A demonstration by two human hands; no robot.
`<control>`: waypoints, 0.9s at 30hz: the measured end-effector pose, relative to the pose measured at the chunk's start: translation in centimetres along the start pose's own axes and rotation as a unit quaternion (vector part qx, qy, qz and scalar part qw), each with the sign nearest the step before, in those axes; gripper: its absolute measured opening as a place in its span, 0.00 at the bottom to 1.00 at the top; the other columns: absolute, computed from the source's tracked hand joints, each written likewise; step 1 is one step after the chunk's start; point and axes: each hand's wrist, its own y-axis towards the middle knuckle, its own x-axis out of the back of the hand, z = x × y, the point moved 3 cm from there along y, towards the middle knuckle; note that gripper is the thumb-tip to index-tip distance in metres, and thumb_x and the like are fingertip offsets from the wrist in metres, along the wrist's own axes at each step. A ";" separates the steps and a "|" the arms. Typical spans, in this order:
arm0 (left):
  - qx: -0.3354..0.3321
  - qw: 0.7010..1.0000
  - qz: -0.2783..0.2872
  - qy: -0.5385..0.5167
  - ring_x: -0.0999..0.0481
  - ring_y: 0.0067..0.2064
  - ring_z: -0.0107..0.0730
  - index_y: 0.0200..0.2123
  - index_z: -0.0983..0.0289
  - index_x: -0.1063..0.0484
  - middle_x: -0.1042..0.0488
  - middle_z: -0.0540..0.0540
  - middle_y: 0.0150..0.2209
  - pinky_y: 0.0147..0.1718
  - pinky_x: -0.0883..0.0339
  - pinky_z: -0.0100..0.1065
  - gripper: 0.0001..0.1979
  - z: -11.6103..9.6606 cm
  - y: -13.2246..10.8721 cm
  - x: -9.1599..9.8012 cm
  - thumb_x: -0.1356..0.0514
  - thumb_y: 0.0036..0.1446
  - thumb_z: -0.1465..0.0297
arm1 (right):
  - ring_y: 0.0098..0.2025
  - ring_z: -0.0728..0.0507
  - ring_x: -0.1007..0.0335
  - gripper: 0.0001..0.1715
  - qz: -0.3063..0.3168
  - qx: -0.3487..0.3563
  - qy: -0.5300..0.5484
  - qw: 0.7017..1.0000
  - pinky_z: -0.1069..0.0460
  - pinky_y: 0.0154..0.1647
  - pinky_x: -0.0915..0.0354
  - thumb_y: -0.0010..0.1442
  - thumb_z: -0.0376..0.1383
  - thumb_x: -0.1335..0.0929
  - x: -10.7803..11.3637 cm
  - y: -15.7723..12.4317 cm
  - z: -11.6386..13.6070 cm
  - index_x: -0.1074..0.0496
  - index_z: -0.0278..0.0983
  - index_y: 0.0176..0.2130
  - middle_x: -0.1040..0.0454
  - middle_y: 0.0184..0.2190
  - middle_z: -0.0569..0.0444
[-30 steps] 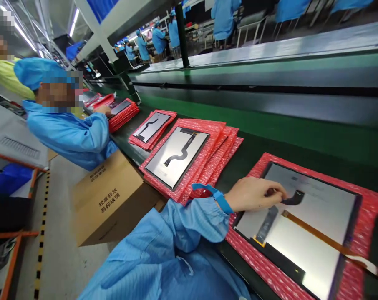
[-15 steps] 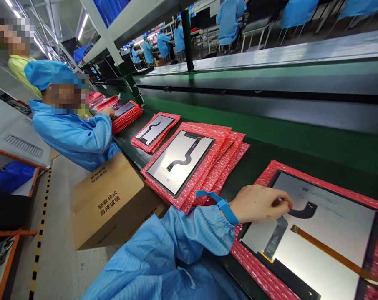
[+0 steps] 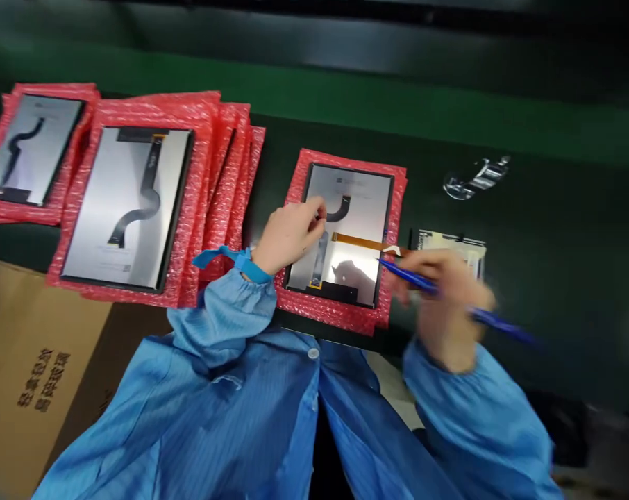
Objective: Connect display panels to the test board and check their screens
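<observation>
A display panel (image 3: 359, 271) lies face down on a red bubble-wrap sheet (image 3: 346, 316) in front of me. Its black flex cable (image 3: 341, 207) curves across the back, and an orange ribbon (image 3: 357, 240) runs off to the right. My left hand (image 3: 287, 235) rests on the panel's left side, fingers pinched at the end of the black flex cable. My right hand (image 3: 443, 298), blurred by motion, is closed around a blue pen (image 3: 453, 298) whose tip points at the panel's right edge.
Left of me lie two more panels (image 3: 128, 207) (image 3: 30, 147) on stacked red bubble wrap. A cardboard box (image 3: 30, 375) stands at the lower left. A small printed card (image 3: 453, 244) and a crumpled clear film (image 3: 475, 177) lie on the dark belt to the right.
The view has swung from the line on the left down onto my own panel. My right hand with the blue pen has come into sight. My left hand stays on the flex cable.
</observation>
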 end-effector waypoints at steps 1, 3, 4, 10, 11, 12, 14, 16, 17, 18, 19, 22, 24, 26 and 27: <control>-0.001 1.000 0.008 0.009 0.25 0.37 0.37 0.44 0.65 0.25 0.23 0.53 0.33 0.42 0.35 0.36 0.10 -0.1 -0.1 -0.1 0.44 0.63 0.74 | 0.29 0.47 0.30 0.14 -0.002 -0.003 0.033 0.999 0.53 0.27 0.34 0.68 0.46 0.35 -0.9 0.1 -0.1 0.29 0.38 0.37 0.26 0.32 0.53; -0.003 0.999 0.022 0.023 0.25 0.38 0.37 0.42 0.65 0.25 0.24 0.53 0.33 0.43 0.35 0.36 0.09 -0.2 -0.3 -0.2 0.44 0.63 0.73 | 0.23 0.49 0.37 0.16 0.003 -0.001 0.108 0.994 0.54 0.23 0.41 0.61 0.45 0.29 -3.3 0.5 -0.4 0.35 0.40 0.28 0.32 0.22 0.59; -0.005 0.999 0.028 0.028 0.26 0.38 0.37 0.41 0.65 0.25 0.24 0.54 0.33 0.44 0.35 0.37 0.08 -0.3 -0.3 -0.3 0.44 0.63 0.73 | 0.21 0.49 0.41 0.19 0.006 0.006 0.132 0.991 0.54 0.22 0.44 0.60 0.44 0.28 -4.4 0.7 -0.5 0.38 0.40 0.26 0.37 0.19 0.61; -0.007 0.997 0.038 0.069 0.26 0.37 0.37 0.38 0.65 0.25 0.25 0.54 0.33 0.41 0.35 0.35 0.09 -0.3 -0.4 -0.5 0.45 0.64 0.70 | 0.19 0.52 0.50 0.22 -0.001 0.060 0.079 0.995 0.54 0.24 0.49 0.63 0.38 0.34 -7.1 1.3 -0.7 0.47 0.40 0.22 0.48 0.17 0.63; -0.007 0.996 0.038 0.079 0.26 0.37 0.37 0.39 0.65 0.25 0.25 0.54 0.34 0.40 0.35 0.35 0.09 -0.4 -0.4 -0.5 0.45 0.65 0.70 | 0.19 0.52 0.50 0.22 0.003 0.067 0.071 0.995 0.54 0.24 0.50 0.63 0.37 0.34 -7.0 1.2 -0.7 0.47 0.40 0.22 0.47 0.17 0.63; -0.007 0.995 0.039 0.088 0.26 0.37 0.37 0.39 0.65 0.25 0.25 0.54 0.34 0.39 0.35 0.34 0.10 -0.4 -0.4 -0.5 0.46 0.65 0.70 | 0.19 0.52 0.50 0.21 0.008 0.074 0.064 0.995 0.54 0.24 0.50 0.62 0.36 0.34 -6.9 1.2 -0.6 0.47 0.39 0.22 0.47 0.17 0.64; -0.006 0.994 0.041 0.100 0.26 0.38 0.37 0.39 0.65 0.25 0.25 0.55 0.36 0.37 0.36 0.34 0.10 -0.5 -0.4 -0.6 0.46 0.66 0.70 | 0.19 0.52 0.50 0.20 0.011 0.093 0.056 0.994 0.54 0.23 0.50 0.62 0.34 0.35 -6.9 1.1 -0.5 0.47 0.39 0.22 0.48 0.16 0.64; -0.006 0.994 0.045 0.103 0.26 0.38 0.37 0.39 0.65 0.25 0.24 0.56 0.36 0.36 0.36 0.34 0.11 -0.6 -0.4 -0.5 0.47 0.66 0.70 | 0.19 0.53 0.51 0.20 0.002 0.110 0.055 0.992 0.54 0.23 0.51 0.61 0.33 0.35 -7.0 1.1 -0.5 0.48 0.39 0.22 0.49 0.16 0.64; -0.006 0.994 0.046 0.103 0.25 0.38 0.38 0.39 0.64 0.25 0.24 0.56 0.37 0.35 0.37 0.34 0.11 -0.6 -0.4 -0.5 0.47 0.66 0.70 | 0.19 0.53 0.51 0.20 -0.003 0.113 0.059 0.992 0.54 0.22 0.51 0.60 0.32 0.35 -7.1 1.1 -0.7 0.48 0.39 0.22 0.49 0.16 0.64; -0.006 0.994 0.047 0.102 0.25 0.38 0.38 0.38 0.64 0.25 0.23 0.56 0.37 0.35 0.37 0.34 0.10 -0.6 -0.4 -0.4 0.47 0.66 0.69 | 0.19 0.53 0.52 0.21 -0.009 0.112 0.069 0.991 0.54 0.22 0.51 0.60 0.32 0.34 -7.3 1.0 -0.9 0.48 0.39 0.21 0.49 0.16 0.64; -0.004 0.994 0.047 0.101 0.25 0.38 0.38 0.38 0.64 0.25 0.23 0.56 0.37 0.34 0.38 0.35 0.10 -0.6 -0.4 -0.3 0.47 0.66 0.69 | 0.19 0.53 0.51 0.21 -0.015 0.106 0.088 0.990 0.54 0.22 0.51 0.60 0.33 0.34 -7.3 1.1 -1.1 0.47 0.39 0.21 0.49 0.16 0.64; -0.001 0.996 0.054 0.077 0.25 0.38 0.38 0.37 0.64 0.25 0.23 0.55 0.36 0.33 0.39 0.35 0.09 -0.6 -0.3 0.0 0.46 0.65 0.70 | 0.19 0.52 0.47 0.21 -0.030 0.075 0.189 0.979 0.55 0.21 0.48 0.61 0.37 0.32 -6.3 1.8 -1.5 0.44 0.40 0.23 0.43 0.17 0.63; -0.009 0.997 0.062 0.047 0.25 0.38 0.37 0.39 0.63 0.26 0.22 0.54 0.36 0.34 0.39 0.35 0.08 -0.8 0.0 0.2 0.46 0.65 0.71 | 0.22 0.50 0.41 0.17 -0.032 0.079 0.227 0.970 0.54 0.22 0.44 0.59 0.40 0.29 -4.4 2.9 -1.5 0.38 0.40 0.26 0.35 0.21 0.61; -0.024 0.998 0.050 0.030 0.24 0.41 0.38 0.43 0.64 0.26 0.22 0.54 0.38 0.37 0.37 0.36 0.09 -1.2 0.6 0.3 0.46 0.65 0.72 | 0.24 0.49 0.37 0.10 -0.023 0.105 0.197 0.975 0.52 0.25 0.40 0.61 0.41 0.29 -1.9 4.6 -1.4 0.30 0.40 0.31 0.30 0.26 0.58; -0.031 0.998 0.037 0.031 0.24 0.43 0.39 0.46 0.64 0.27 0.23 0.55 0.41 0.39 0.36 0.36 0.10 -1.5 1.0 0.3 0.46 0.65 0.72 | 0.25 0.48 0.36 0.08 -0.010 0.118 0.167 0.979 0.51 0.26 0.39 0.64 0.41 0.31 -0.6 5.5 -1.5 0.27 0.41 0.34 0.28 0.27 0.57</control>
